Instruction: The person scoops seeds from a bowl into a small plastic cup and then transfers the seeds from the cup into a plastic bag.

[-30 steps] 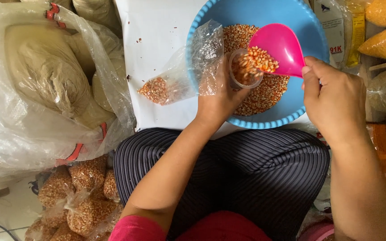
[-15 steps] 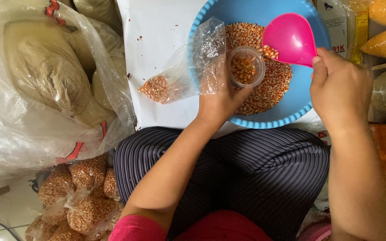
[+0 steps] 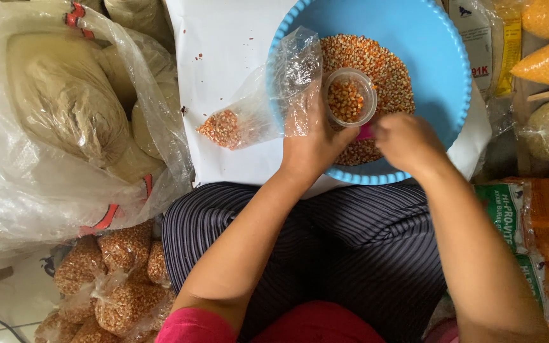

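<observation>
A blue plastic basin [image 3: 440,63] holds a heap of orange corn kernels [image 3: 382,63]. My left hand [image 3: 312,143] grips a small clear cup [image 3: 349,96] partly filled with kernels, held over the basin. The same hand pinches a clear plastic bag [image 3: 262,101] with a few kernels in its bottom corner. My right hand [image 3: 408,143] is closed low over the basin's near side, right of the cup. Only a sliver of a pink scoop [image 3: 365,132] shows beneath it.
The basin stands on a white surface [image 3: 223,51] above my striped lap. A large clear sack of beige bags [image 3: 58,114] lies on the left. Small packed bags of kernels [image 3: 115,279] lie on the floor. Packets of yellow and green feed [image 3: 541,209] crowd the right.
My right hand brought the pink scoop down from above the cup to the basin's near side, where the hand now hides it. The cup and bag stayed in place.
</observation>
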